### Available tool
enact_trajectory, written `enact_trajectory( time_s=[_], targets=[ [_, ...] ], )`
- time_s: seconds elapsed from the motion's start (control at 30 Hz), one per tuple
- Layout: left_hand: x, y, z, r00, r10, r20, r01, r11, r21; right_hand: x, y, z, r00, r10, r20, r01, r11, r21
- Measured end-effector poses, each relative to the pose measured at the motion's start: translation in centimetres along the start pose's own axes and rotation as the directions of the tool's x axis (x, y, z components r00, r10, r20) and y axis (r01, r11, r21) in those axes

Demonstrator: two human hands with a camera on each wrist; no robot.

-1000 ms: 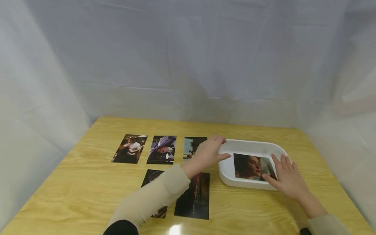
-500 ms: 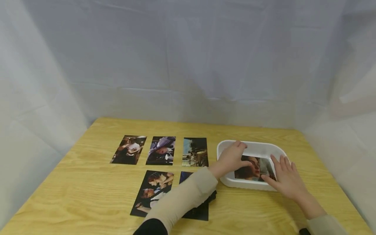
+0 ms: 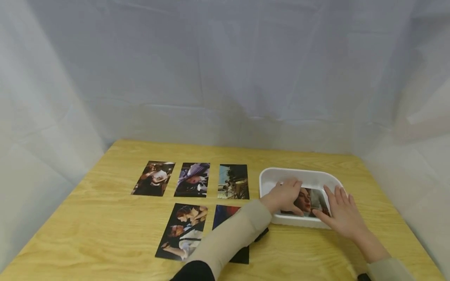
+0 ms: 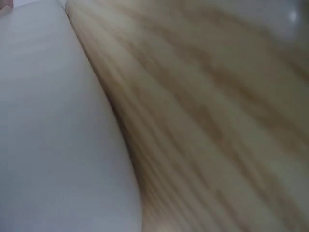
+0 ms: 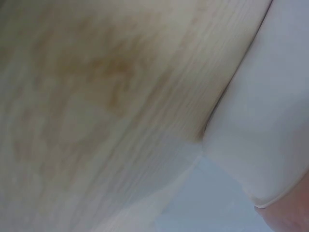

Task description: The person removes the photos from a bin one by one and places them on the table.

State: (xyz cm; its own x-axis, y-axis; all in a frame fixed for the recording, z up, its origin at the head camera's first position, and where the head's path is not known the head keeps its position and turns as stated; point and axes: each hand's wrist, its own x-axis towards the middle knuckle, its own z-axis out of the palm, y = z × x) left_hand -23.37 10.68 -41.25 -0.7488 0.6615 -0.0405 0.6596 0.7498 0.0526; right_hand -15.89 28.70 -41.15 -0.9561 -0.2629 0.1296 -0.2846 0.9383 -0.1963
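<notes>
A white tray [image 3: 313,176] with rounded corners stands at the right of the table in the head view. Inside lies a photo card [image 3: 306,200] with a close-up portrait, its left part hidden under my left hand [image 3: 285,196]. That hand reaches over the tray's left side, thumb and fingers spread over the card. On the other side my right hand [image 3: 341,212] lies over the tray's right end, fingers extended, thumb near the card's right edge. Both wrist views show mostly sleeve and wood; a bit of the right hand [image 5: 289,210] appears at lower right.
Three photo cards lie in a back row: a couple [image 3: 153,178], a purple-toned one [image 3: 192,179] and an outdoor scene [image 3: 233,181]. In front are a card of two people [image 3: 183,232] and a dark one [image 3: 225,214], partly under my left forearm. White cloth [image 3: 225,78] surrounds the table.
My left hand has moved right, from beside the tray's left rim to over the portrait card. My right hand has stayed in place over the tray's right end.
</notes>
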Motion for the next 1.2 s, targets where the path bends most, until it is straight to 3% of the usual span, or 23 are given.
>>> enact_trajectory(
  time_s=[0.13,0.27,0.4,0.77,1.0,1.2],
  targets=[
    [0.09,0.19,0.53,0.987,-0.087,0.134,0.08,0.995,0.053,-0.05,0.01,0.0,1.0,0.0,-0.005,0.0,1.0,0.001],
    [0.06,0.24,0.81,0.956,-0.168,0.241,0.154,0.985,0.074,-0.02,0.01,0.0,1.0,0.003,0.0,-0.003,1.0,0.001],
    [0.0,0.21,0.96,0.934,-0.209,0.29,0.197,0.978,0.069,0.03,0.01,-0.03,1.0,0.004,0.01,-0.004,1.0,0.003],
    [-0.24,0.32,0.65,0.964,-0.188,0.188,0.174,0.981,0.089,0.04,0.29,0.2,1.0,-0.004,-0.005,0.004,1.0,0.001],
    [-0.25,0.19,0.35,0.966,-0.221,0.133,0.223,0.975,-0.001,-0.05,0.22,0.08,1.0,0.0,-0.005,0.0,1.0,0.01],
    [-0.01,-0.21,0.57,0.978,-0.208,0.02,0.209,0.974,-0.082,-0.06,0.23,0.08,1.0,-0.003,-0.011,0.003,1.0,0.017]
  ],
)
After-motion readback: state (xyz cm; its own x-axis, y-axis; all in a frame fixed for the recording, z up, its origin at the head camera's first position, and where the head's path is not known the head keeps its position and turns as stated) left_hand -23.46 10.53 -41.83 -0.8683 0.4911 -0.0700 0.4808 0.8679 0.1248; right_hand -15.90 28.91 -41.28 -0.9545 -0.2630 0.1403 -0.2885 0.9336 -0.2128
